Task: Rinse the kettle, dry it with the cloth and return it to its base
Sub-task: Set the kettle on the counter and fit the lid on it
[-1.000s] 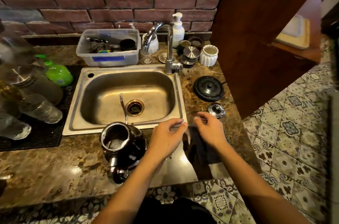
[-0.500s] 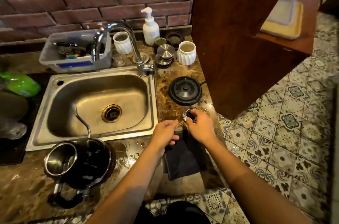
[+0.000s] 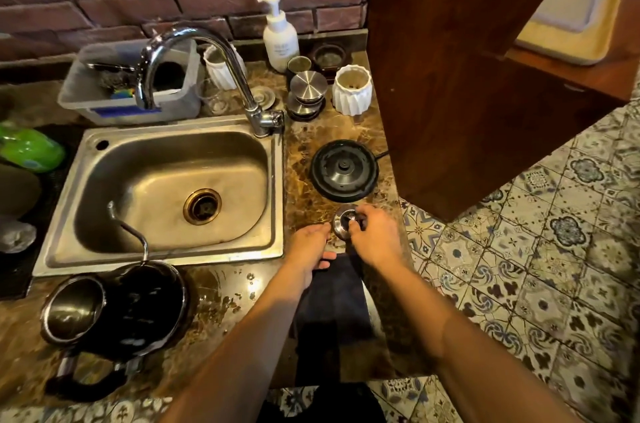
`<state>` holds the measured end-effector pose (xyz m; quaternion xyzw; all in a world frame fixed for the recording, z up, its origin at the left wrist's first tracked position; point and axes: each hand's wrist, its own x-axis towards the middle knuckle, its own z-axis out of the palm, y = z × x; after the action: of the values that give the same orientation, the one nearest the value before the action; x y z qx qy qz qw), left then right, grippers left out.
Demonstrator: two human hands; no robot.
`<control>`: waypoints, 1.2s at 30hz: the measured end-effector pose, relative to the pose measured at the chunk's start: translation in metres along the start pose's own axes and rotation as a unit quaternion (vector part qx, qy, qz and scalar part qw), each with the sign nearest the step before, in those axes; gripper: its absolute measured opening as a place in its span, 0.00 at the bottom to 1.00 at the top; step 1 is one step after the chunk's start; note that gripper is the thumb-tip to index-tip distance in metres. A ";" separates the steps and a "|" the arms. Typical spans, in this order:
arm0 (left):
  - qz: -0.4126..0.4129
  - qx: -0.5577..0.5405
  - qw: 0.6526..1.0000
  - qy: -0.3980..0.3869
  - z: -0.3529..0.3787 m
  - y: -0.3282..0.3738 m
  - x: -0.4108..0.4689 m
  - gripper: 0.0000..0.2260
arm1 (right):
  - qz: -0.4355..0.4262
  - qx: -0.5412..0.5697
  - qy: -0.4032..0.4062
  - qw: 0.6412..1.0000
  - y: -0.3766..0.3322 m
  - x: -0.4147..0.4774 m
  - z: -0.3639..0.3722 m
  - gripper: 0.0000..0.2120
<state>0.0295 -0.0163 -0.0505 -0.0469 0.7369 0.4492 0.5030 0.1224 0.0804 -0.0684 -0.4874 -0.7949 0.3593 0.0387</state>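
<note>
Here the kettle (image 3: 117,308) is seen lying tilted on the wet countertop (image 3: 214,305) in front of the sink (image 3: 166,187), lid off, its thin spout over the basin. Its round black base (image 3: 344,170) stands bare to the right of the sink. Just in front of the base, the small metal lid (image 3: 344,222) is pinched by the right hand (image 3: 372,239); the left hand (image 3: 310,251) rests loosely curled, fingertips beside the lid, over a dark cloth (image 3: 332,298). Print on the soap bottle (image 3: 280,38) cannot be read.

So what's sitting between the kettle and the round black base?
In the head view, both hands, left and right, the dark cloth, and the small shiny metal lid the right hand grips.
</note>
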 end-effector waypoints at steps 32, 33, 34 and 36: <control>0.059 -0.125 0.990 0.021 -0.087 -0.032 -0.049 0.10 | -0.089 0.055 0.056 0.993 -0.063 -0.074 0.030 0.08; 0.062 -0.128 0.990 0.019 -0.092 -0.032 -0.053 0.10 | -0.095 0.057 0.061 0.992 -0.067 -0.078 0.031 0.08; 0.063 -0.136 0.989 0.014 -0.097 -0.032 -0.058 0.10 | -0.100 0.061 0.065 0.991 -0.072 -0.082 0.032 0.08; 0.066 -0.153 0.986 0.007 -0.107 -0.032 -0.067 0.10 | -0.109 0.068 0.065 0.990 -0.082 -0.091 0.033 0.07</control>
<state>0.0047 -0.1366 -0.0078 -0.0781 0.6646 0.5886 0.4536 0.0949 -0.0320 -0.0165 -0.4166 -0.8127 0.3736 0.1624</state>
